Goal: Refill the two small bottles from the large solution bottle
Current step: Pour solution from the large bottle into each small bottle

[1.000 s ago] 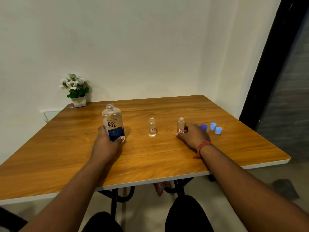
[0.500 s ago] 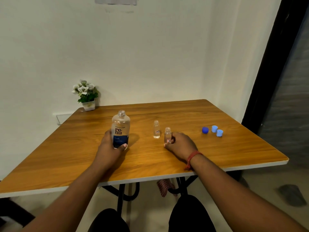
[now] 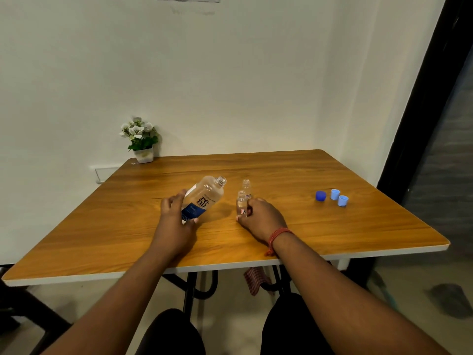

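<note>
The first pour is in hand — the left hand point(image 3: 176, 221) grips the uncapped large solution bottle point(image 3: 203, 198), tilted toward the near small bottle point(image 3: 242, 204), which the right hand's point(image 3: 263, 217) fingers pinch upright on the bench point(image 3: 332, 226). The second small bottle point(image 3: 246, 187) stands just behind. Next, the mouths must line up — a narrow target.

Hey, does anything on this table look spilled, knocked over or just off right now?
Nothing spilled that I can see. The large bottle is tilted toward the small bottles, but the left hand holds it, apparently for pouring. The right hand steadies the near small bottle. Three caps sit off to the right.
</note>
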Demonstrator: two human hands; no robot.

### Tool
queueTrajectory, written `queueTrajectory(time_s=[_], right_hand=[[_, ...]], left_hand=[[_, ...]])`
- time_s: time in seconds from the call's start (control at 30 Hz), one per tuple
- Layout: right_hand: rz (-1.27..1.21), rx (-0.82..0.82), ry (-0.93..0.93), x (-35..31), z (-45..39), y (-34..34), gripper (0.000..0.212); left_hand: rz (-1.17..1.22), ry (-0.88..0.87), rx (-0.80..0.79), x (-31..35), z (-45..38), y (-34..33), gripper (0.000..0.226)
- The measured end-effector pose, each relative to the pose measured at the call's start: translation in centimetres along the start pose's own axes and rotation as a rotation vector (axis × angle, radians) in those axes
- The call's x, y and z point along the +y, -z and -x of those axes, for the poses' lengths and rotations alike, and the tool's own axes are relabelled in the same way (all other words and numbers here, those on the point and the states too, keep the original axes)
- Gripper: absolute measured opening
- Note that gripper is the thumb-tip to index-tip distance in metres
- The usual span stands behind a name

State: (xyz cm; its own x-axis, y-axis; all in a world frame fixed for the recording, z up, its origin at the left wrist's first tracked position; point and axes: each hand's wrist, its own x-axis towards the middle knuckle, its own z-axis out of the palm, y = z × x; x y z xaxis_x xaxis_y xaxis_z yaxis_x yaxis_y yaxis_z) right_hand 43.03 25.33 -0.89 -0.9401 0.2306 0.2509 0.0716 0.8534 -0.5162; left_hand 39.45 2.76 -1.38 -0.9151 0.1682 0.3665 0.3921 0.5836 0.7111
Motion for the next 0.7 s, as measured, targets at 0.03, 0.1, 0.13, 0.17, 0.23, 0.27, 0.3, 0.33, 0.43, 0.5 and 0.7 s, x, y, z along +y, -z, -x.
queueTrajectory(time_s=[0.03, 0.1, 0.13, 0.17, 0.23, 0.27, 0.3, 0.33, 0.43, 0.5, 0.7], right_hand=[[0.002, 0.002, 0.006, -0.1, 0.0, 0.0, 0.031], [0.004, 0.001, 0.012, -0.2, 0.0, -0.1, 0.031], [0.006, 0.001, 0.013, -0.1, 0.0, -0.1, 0.030], [0.009, 0.004, 0.016, -0.1, 0.0, -0.1, 0.030], [0.014, 0.012, 0.024, -0.1, 0.0, -0.1, 0.028], [0.016, 0.016, 0.027, -0.1, 0.1, -0.1, 0.028], [0.018, 0.021, 0.031, -0.1, 0.1, -0.1, 0.027], [0.019, 0.025, 0.033, -0.2, 0.1, -0.2, 0.026], [0.020, 0.033, 0.036, -0.2, 0.1, -0.2, 0.026], [0.018, 0.029, 0.036, -0.1, 0.1, -0.2, 0.025], [0.025, 0.013, 0.045, -0.1, 0.1, -0.1, 0.027]], left_hand=[[0.002, -0.003, 0.001, 0.1, 0.0, 0.0, 0.081], [0.001, -0.007, 0.008, 0.2, 0.1, -0.1, 0.080], [0.000, -0.006, 0.011, 0.2, 0.1, -0.1, 0.080], [-0.003, -0.006, 0.012, 0.2, 0.1, -0.1, 0.080], [-0.016, -0.005, 0.013, 0.2, 0.0, -0.2, 0.080], [-0.028, -0.008, 0.016, 0.1, -0.1, -0.3, 0.080], [-0.039, -0.011, 0.021, 0.1, -0.2, -0.4, 0.080], [-0.048, -0.012, 0.027, 0.0, -0.3, -0.5, 0.080], [-0.087, -0.022, 0.037, -0.2, -0.5, -0.7, 0.080], [-0.126, -0.049, 0.041, -0.4, -0.7, -0.8, 0.080], [-0.232, -0.114, 0.034, -0.3, -1.5, 0.0, 0.081]])
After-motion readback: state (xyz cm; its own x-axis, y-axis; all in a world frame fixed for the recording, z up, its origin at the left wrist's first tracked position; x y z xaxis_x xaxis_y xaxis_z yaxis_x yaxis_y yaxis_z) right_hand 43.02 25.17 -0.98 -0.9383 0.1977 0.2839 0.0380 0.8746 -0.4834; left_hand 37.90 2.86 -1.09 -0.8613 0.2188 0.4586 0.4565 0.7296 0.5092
